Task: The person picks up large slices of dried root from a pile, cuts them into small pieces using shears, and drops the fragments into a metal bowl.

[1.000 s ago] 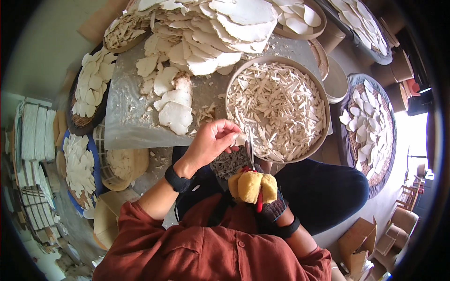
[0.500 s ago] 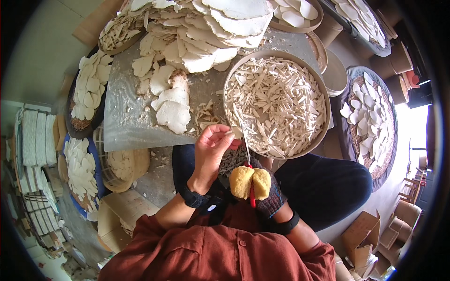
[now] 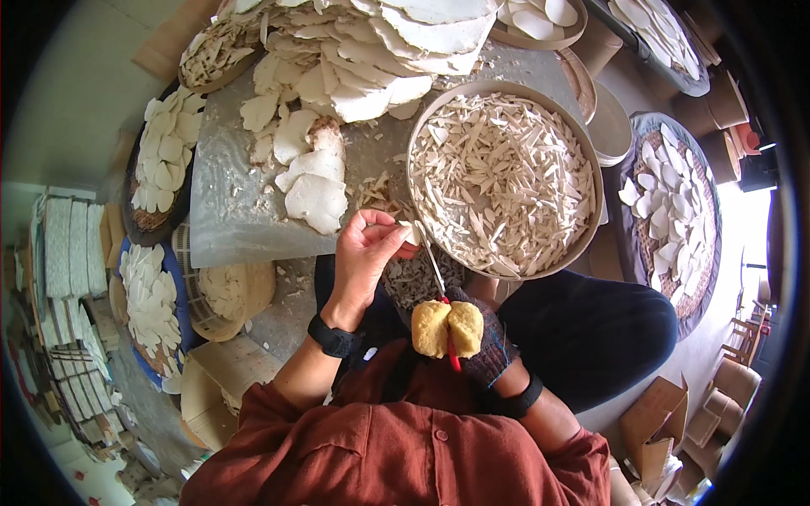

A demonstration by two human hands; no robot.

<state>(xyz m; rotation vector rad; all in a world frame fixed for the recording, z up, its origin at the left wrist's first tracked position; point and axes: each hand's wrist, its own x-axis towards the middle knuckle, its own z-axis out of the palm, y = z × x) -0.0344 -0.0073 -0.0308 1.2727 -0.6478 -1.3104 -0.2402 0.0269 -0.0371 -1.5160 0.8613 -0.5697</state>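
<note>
My bare left hand [image 3: 361,261] pinches a small off-white slice [image 3: 412,233] between thumb and fingertips. Right beside that slice are the blades of a pair of scissors [image 3: 435,271]; whether they touch it I cannot tell. My right hand [image 3: 491,352], in a dark knitted glove, is closed round the red handles, which carry thick yellow padding [image 3: 432,331]. Just beyond both hands stands a round tray [image 3: 600,202] full of cut off-white strips [image 3: 506,181]. Large flat slices [image 3: 315,202] lie on the grey tabletop left of the tray.
A tall stack of broad off-white slices [image 3: 371,59] occupies the far side of the table [image 3: 228,228]. Round trays of slices stand left [image 3: 160,160] and right [image 3: 671,211]. Below the table edge is a heap of trimmings [image 3: 418,278]. Cardboard boxes [image 3: 654,422] sit lower right.
My left hand has shifted a little left with the slice, away from the tray. The scissors' blades now lean further left. The whole view has moved slightly.
</note>
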